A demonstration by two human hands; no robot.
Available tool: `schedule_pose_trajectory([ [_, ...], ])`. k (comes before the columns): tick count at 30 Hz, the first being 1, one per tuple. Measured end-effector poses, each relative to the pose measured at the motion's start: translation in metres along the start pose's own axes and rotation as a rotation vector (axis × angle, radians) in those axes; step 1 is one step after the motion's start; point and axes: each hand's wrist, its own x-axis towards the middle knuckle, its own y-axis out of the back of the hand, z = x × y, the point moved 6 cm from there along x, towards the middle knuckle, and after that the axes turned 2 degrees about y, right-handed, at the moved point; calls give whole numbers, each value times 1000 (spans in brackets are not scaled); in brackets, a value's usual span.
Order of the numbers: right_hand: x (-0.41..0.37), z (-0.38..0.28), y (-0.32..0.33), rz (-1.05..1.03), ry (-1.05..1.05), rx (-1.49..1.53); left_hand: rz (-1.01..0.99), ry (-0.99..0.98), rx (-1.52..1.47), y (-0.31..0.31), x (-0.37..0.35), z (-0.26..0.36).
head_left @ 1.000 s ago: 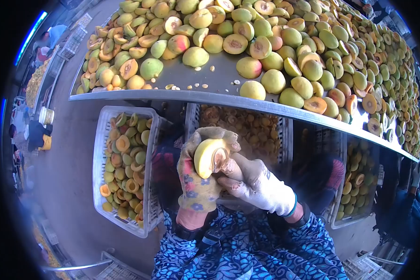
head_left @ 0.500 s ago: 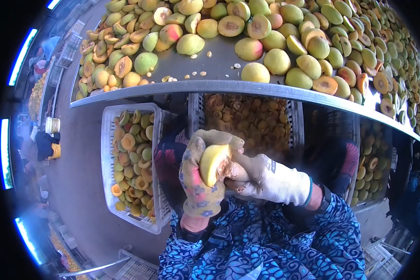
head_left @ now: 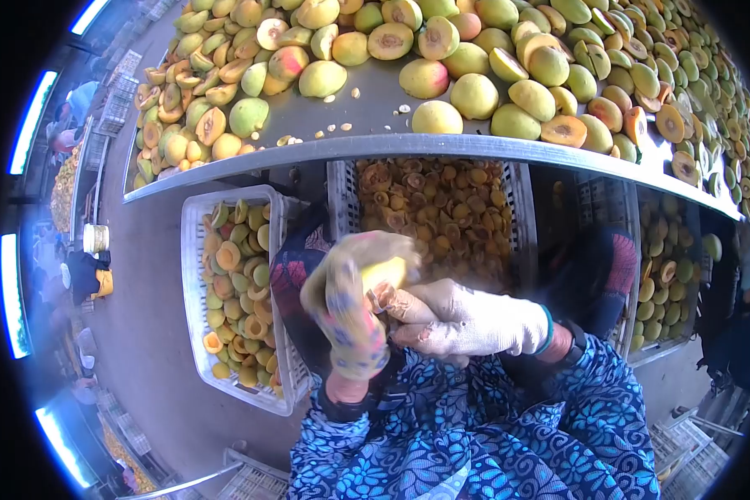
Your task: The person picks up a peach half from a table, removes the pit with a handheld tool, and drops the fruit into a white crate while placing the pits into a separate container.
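Note:
A yellow peach half [head_left: 385, 273] sits in my left hand [head_left: 348, 308], whose flower-patterned glove wraps round it. The hand is blurred, and much of the fruit is covered by the fingers. My right hand [head_left: 485, 320], in a white glove with brown-stained fingertips, is closed. Its thumb and fingers press against the brown, cut side of the peach half. Whether a small tool lies inside the right fist is hidden from me. Both hands are above my lap, in front of a crate of pit-side scraps [head_left: 437, 208].
Whole and halved peaches [head_left: 475, 96] cover much of the metal table [head_left: 375, 152], whose raised rim runs across above my hands. A white crate of hollowed halves [head_left: 287, 367] stands at left, another crate [head_left: 654, 329] at right. A co-worker's sleeve [head_left: 733, 333] shows far right.
My left hand has shifted slightly left and turned, so its fingers now cover more of the peach half. The right hand has followed a little to the left.

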Motion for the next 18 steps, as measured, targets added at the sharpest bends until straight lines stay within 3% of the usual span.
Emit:
schedule_pose_trajectory([
  [2,4,12,-1,-45,-46,14,-42,532,-462,-9,0,-20],
  [3,4,15,-3,-44,-40,15,-46,528,-460,-9,4,-18],
  [5,3,16,-8,-52,-16,247,-47,774,-700,-17,-1,-23],
  [7,2,15,-7,-14,12,215,-49,769,-663,-15,2,-25],
  [10,1,23,-15,-116,-32,431,-264,183,-417,-11,27,-9],
  [11,-1,22,-20,-186,-78,597,-260,188,-419,-6,34,-10],
  [12,-2,20,-25,-258,-127,761,-416,168,-378,-7,41,-6],
  [13,-2,19,-22,-263,-134,757,-573,144,-333,-11,45,-3],
  [14,-3,18,-20,-309,-147,776,-657,196,-473,-16,45,-9],
  [18,-5,17,-22,-342,-178,796,-671,364,-632,-20,36,-19],
])
